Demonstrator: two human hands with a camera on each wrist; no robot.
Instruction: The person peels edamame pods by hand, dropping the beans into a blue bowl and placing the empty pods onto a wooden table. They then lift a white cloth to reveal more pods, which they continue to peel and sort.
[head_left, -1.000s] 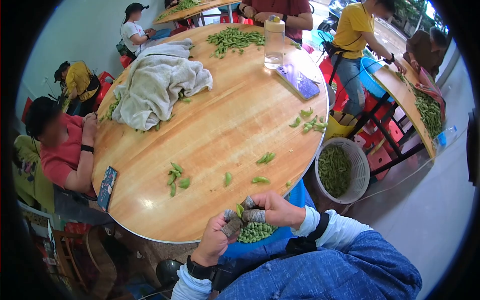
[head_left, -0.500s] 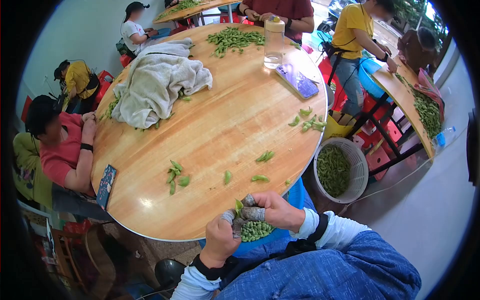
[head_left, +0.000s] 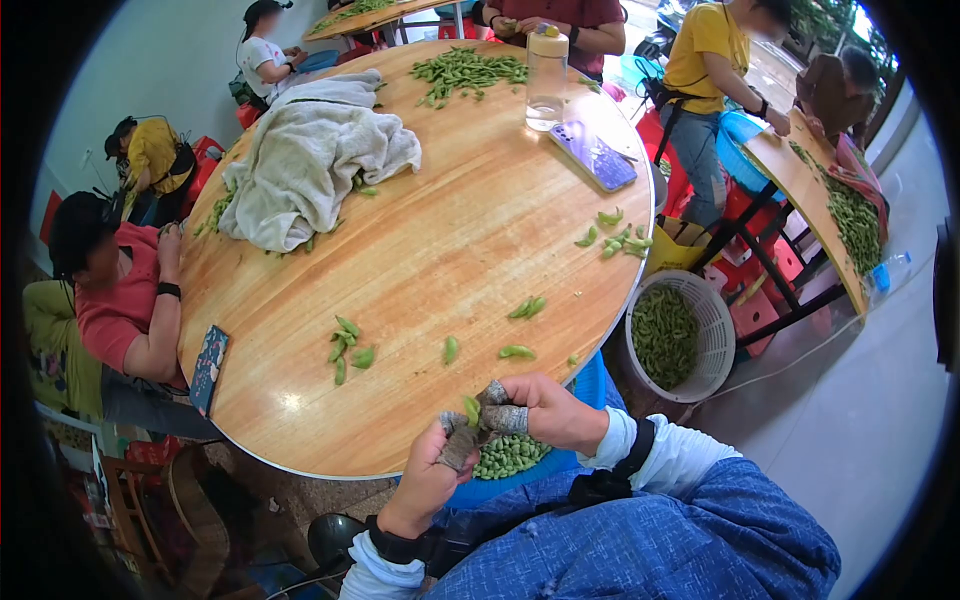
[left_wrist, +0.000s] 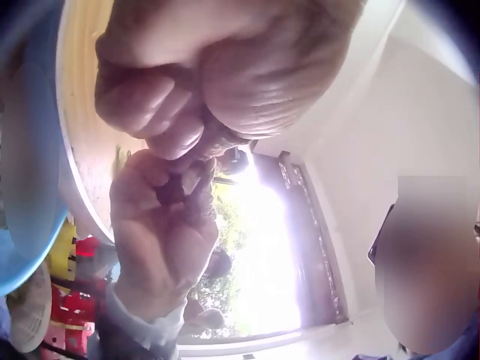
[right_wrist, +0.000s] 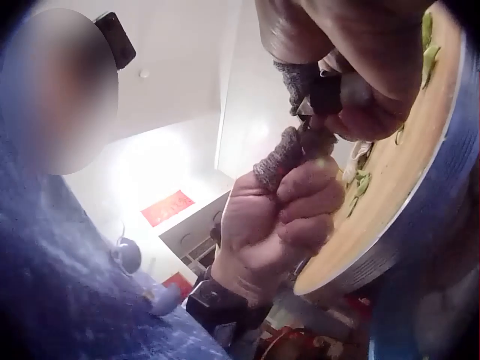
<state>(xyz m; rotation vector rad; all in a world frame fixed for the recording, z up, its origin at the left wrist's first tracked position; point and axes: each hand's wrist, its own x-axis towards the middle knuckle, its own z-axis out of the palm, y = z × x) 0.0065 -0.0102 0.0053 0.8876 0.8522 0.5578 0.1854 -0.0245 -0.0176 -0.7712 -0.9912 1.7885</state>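
Pod [head_left: 471, 408]: green, held up between both hands, just off the near edge of the table [head_left: 420, 290]; largely hidden by fingers in the wrist views.
Left hand [head_left: 430, 475]: fingers curled, the thumb and a finger in grey covers pinching the pod.
Right hand [head_left: 552, 412]: fingers curled too, its covered thumb and finger gripping the pod from the other side.
Shelled beans [head_left: 508, 456]: pale green, in the blue basin [head_left: 592, 384] under the hands.
Near part of the table: a small cluster [head_left: 347, 348] towards the left, then a lone pod [head_left: 450, 350], a second lone pod [head_left: 517, 352] and a small group [head_left: 527, 308].
Right edge: loose pods [head_left: 627, 240]; outside it, a white crate [head_left: 719, 345] with many pods inside.
Left edge: a dark patterned phone [head_left: 209, 370], lying flat, near a person in a pink top [head_left: 125, 305].
Far left: a crumpled grey towel [head_left: 310, 165], pods showing at its border.
Far edge: a heap of pods [head_left: 468, 74].
Far right: an upright clear bottle [head_left: 546, 85], a purple phone [head_left: 594, 157] flat just beside it.
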